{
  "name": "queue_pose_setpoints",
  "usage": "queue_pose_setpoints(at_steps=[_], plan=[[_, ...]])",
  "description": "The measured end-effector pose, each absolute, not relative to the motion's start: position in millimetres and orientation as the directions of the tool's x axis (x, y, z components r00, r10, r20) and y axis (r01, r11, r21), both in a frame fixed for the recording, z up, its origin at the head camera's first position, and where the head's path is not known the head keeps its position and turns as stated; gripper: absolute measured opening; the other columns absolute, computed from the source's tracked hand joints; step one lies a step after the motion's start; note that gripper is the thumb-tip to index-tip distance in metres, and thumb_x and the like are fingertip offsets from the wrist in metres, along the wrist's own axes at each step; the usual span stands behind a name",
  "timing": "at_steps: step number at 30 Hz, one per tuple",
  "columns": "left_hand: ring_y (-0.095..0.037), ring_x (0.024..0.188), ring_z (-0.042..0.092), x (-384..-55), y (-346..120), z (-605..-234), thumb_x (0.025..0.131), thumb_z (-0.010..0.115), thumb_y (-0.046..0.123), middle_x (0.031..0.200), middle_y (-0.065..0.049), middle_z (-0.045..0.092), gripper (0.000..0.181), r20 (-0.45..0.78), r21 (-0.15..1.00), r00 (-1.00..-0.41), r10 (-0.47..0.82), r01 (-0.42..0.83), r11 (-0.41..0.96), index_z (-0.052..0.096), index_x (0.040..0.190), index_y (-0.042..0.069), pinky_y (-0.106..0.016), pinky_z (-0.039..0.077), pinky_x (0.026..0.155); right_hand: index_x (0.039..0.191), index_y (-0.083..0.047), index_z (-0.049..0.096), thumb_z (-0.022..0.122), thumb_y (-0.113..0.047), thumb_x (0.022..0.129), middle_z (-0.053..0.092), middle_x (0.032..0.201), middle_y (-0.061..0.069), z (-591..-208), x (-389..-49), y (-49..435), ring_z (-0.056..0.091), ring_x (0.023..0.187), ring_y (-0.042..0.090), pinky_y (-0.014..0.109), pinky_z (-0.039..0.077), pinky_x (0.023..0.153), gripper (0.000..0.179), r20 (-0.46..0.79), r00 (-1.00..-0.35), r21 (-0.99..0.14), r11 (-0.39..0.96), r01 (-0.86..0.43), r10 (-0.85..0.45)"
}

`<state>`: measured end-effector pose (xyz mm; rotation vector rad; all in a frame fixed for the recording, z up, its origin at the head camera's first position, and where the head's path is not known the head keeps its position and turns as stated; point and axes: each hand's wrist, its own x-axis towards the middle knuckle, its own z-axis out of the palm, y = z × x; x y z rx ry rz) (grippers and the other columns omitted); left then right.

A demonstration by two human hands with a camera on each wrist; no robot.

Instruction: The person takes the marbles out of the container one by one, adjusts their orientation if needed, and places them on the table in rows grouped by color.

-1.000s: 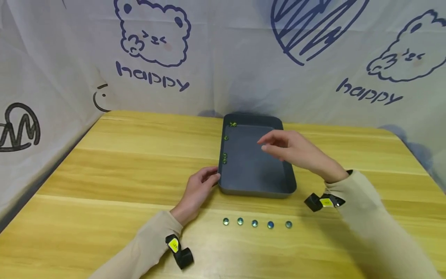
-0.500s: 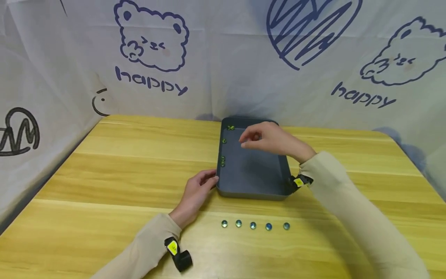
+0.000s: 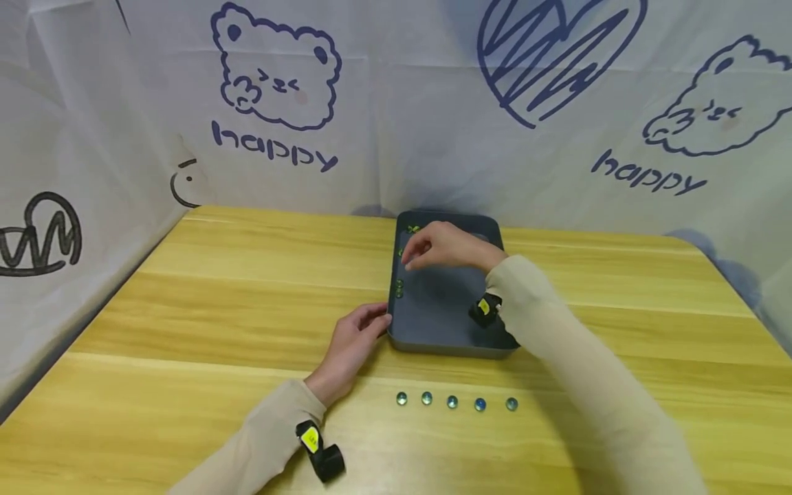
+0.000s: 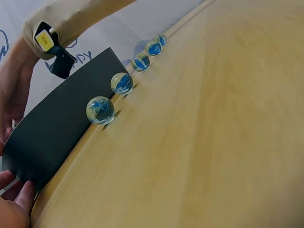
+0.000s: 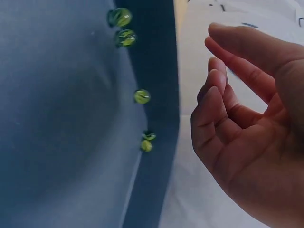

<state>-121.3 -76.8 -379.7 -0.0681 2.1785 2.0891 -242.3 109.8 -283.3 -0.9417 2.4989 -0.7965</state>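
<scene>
A dark grey rectangular tray (image 3: 454,330) lies on the table. Several clear marbles with green-yellow swirls (image 5: 142,96) sit inside it along its left wall. My right hand (image 3: 448,245) hovers over that side of the tray, fingers bent towards the thumb; nothing shows between them in the right wrist view. My left hand (image 3: 354,344) touches the outside of the tray's near left corner with thumb and fingers. In front of the tray, several clear marbles with blue swirls (image 4: 100,110) stand in a row on the wood.
The wooden table (image 3: 204,309) reaches out to both sides of the tray. A white cloth with drawn bears and a heart (image 3: 421,137) hangs behind it. Each sleeve carries a small black wrist camera (image 3: 326,462).
My right hand has moved left across the tray, from its right side to near the green marbles. The left hand keeps its place at the corner. The marbles have not moved.
</scene>
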Motion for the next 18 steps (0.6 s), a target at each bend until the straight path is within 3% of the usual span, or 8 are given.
queue_pose_setpoints(at_steps=[11, 18], plan=[[-0.025, 0.111, 0.057, -123, -76, -381, 0.096, 0.056, 0.011, 0.123, -0.017, 0.061, 0.034, -0.103, 0.994, -0.992, 0.067, -0.101, 0.03, 0.059, 0.126, -0.005, -0.037, 0.047, 0.097, 0.104, -0.002, 0.074, 0.069, -0.01, 0.089, 0.072, 0.092, 0.005, -308, -256, 105, 0.064, 0.083, 0.017, 0.033, 0.052, 0.077, 0.017, -0.227, -0.674, -0.604, 0.644, -0.469, -0.703], [-0.025, 0.11, 0.057, -124, -77, -381, 0.096, 0.057, 0.011, 0.122, -0.017, 0.061, 0.033, -0.108, 0.994, -0.993, 0.056, -0.106, 0.038, 0.059, 0.125, -0.005, -0.037, 0.047, 0.096, 0.106, -0.001, 0.073, 0.069, -0.01, 0.089, 0.072, 0.095, 0.007, -317, -261, 105, 0.063, 0.08, 0.018, 0.03, 0.052, 0.07, 0.02, -0.234, -0.718, -0.644, 0.657, -0.391, -0.656]])
